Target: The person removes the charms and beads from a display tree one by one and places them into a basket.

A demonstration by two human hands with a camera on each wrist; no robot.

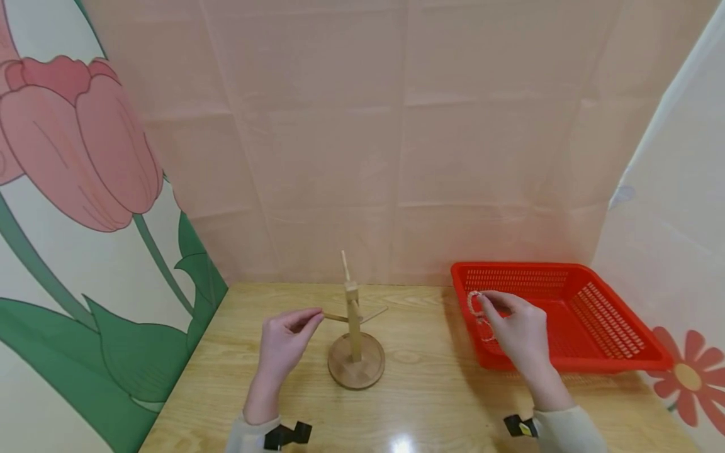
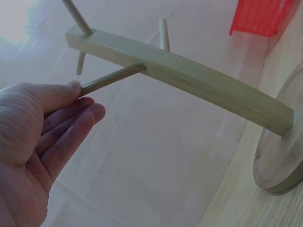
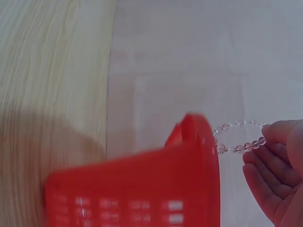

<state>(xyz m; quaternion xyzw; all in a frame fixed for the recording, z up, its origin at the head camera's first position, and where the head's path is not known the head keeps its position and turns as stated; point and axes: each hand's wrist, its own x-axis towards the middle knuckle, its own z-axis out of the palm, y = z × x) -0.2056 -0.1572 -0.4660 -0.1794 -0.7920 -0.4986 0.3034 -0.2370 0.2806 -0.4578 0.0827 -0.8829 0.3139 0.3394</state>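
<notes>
A wooden stand [image 1: 355, 327] with several thin pegs and a round base [image 1: 357, 377] stands on the table. My left hand [image 1: 286, 340] is at its left side, thumb and fingers pinching the end of one peg [image 2: 113, 79]. In the left wrist view, that peg runs from the fingertips into the upright post [image 2: 199, 80]. Over the left rim of a red basket [image 1: 521, 267], my right hand [image 1: 521, 327] pinches a bracelet of clear beads [image 3: 239, 147]. The bracelet hangs as a loop from the fingertips, partly hidden by the basket's corner in the right wrist view.
The wood-grain table [image 1: 419, 390] reaches back to a pinkish-beige sheet [image 1: 340, 157]. On the left is a panel with a printed tulip [image 1: 79, 145]; a white sheet with a printed red flower [image 1: 688, 377] stands on the right, beside the basket.
</notes>
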